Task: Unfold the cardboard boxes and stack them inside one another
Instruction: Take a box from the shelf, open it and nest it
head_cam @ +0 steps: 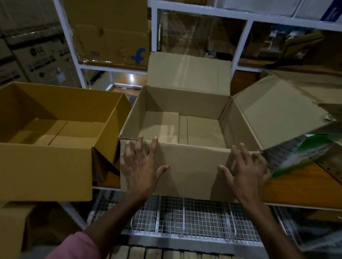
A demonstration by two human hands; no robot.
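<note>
A pale brown cardboard box (pixel 192 168) stands open on the shelf in the middle, its back flap upright and its right flap spread outward. My left hand (pixel 140 165) lies flat on the left part of its near wall, fingers spread, fingertips at the rim. My right hand (pixel 244 170) presses the near right corner of the same box, fingers spread. To the left sits a larger yellow-brown cardboard box (pixel 42 169), open and empty, its right wall close beside the pale box.
A white shelf frame (pixel 240 48) with more cartons stands behind. A green printed pack (pixel 293 158) lies at the right on the wooden shelf board (pixel 303 188). A wire mesh rack (pixel 192 217) runs below the boxes. Stacked cartons (pixel 39 59) fill the far left.
</note>
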